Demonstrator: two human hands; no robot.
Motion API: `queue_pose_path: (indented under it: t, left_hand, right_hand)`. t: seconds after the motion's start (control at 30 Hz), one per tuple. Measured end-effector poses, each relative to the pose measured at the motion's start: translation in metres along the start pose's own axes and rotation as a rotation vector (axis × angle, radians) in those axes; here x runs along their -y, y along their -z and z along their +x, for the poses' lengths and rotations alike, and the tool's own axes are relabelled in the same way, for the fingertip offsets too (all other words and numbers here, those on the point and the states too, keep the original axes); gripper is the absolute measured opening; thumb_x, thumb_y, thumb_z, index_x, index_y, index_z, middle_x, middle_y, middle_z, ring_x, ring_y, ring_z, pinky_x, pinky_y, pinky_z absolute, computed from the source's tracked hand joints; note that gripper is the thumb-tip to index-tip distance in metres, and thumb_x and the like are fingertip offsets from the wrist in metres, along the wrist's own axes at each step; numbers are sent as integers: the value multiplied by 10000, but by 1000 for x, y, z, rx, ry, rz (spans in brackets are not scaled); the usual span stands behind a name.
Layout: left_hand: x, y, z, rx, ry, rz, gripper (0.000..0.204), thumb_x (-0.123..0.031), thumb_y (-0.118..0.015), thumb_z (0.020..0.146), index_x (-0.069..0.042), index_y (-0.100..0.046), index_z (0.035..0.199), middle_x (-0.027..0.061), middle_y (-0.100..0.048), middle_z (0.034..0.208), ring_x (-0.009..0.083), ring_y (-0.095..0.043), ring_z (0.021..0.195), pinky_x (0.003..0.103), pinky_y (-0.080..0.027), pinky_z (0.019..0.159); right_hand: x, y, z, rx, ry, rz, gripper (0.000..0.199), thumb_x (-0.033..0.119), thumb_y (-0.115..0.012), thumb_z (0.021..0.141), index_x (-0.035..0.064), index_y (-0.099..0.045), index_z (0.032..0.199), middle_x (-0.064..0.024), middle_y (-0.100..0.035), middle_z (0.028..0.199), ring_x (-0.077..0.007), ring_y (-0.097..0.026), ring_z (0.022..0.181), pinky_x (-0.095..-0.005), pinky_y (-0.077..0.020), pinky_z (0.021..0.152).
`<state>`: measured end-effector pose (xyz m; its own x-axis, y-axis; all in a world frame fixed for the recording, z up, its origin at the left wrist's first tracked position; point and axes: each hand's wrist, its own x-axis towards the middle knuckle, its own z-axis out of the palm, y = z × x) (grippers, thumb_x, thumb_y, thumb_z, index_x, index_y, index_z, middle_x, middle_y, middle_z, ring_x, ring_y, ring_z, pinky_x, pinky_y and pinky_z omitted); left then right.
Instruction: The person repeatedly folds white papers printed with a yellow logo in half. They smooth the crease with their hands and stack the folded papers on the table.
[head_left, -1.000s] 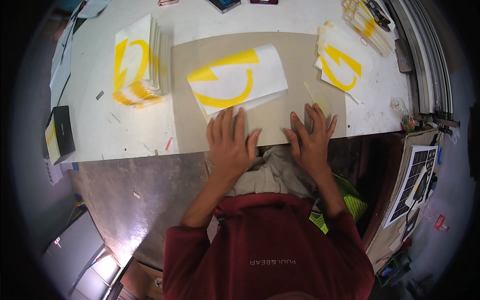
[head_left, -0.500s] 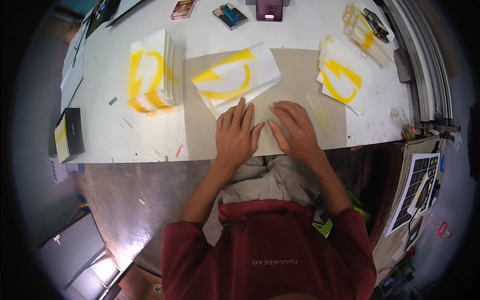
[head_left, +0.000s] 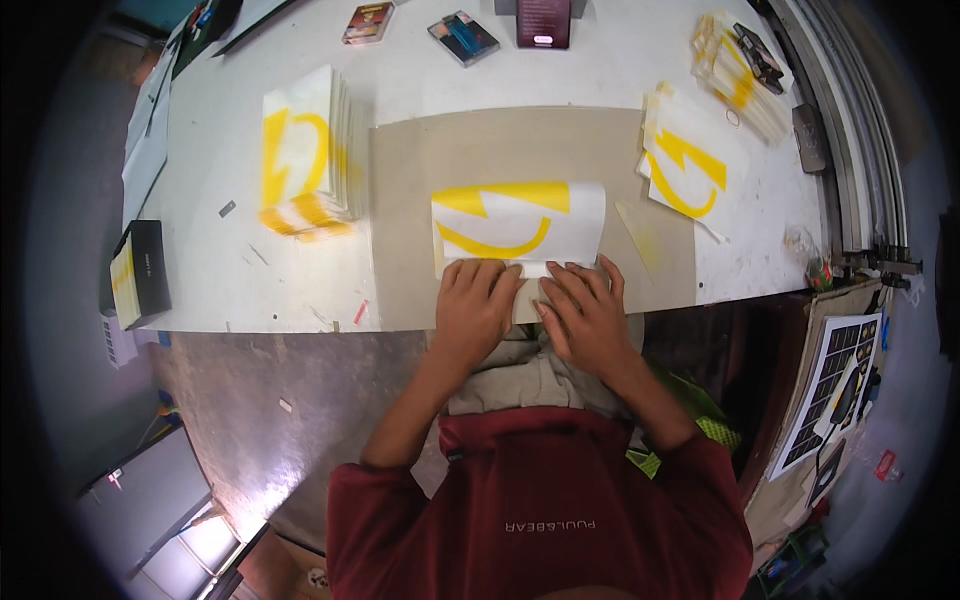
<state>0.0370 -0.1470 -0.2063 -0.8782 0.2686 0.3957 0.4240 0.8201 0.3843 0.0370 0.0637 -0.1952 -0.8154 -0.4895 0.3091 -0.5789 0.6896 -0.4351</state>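
Hands flat at work: left hand (head_left: 475, 305) and right hand (head_left: 585, 315), fingers spread, press the near edge of a thin, floppy yellow-printed sheet (head_left: 518, 222) onto a cardboard mat (head_left: 410, 200); it is probably best lifted by a corner.

A dark red short-sleeved shirt covers the shoulders and upper arms — a line of small pale lettering runs across the chest. Both forearms are bare, with no watch, ring or glove showing. Greyish-beige trousers show below the shirt's hem.
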Motion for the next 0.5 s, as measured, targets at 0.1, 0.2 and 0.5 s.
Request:
queue_pose_path:
  t: [0.1,0.2,0.5]
  left_hand:
    - [-1,3,8,52,40,-53,405,-155,-794,887,-71,-701,1272,89,-618,1020,281,-600,933,430,-454,845]
    - [0,11,18,117,47,-87,428,-150,-789,890,-67,-691,1298,90,-595,1019,283,-578,908,425,-446,825]
    - [16,11,30,118,-49,8,459,-178,-779,893,-125,-692,1341,108,-622,1258,299,-590,1138,446,-427,977]
  right_hand:
    - [-14,13,7,-248,-131,171,370,67,-785,876,3,-673,1223,-149,-699,1195,-305,-671,1073,-482,-479,1048]
    - [-43,16,32,-415,-366,453,488,11,-777,899,-8,-589,1349,-156,-708,1136,-246,-689,1016,-356,-536,946]
    - [-94,15,111,37,-634,1406,748,-24,-750,926,25,-375,1571,-102,-711,1090,-152,-681,1005,-281,-541,918]
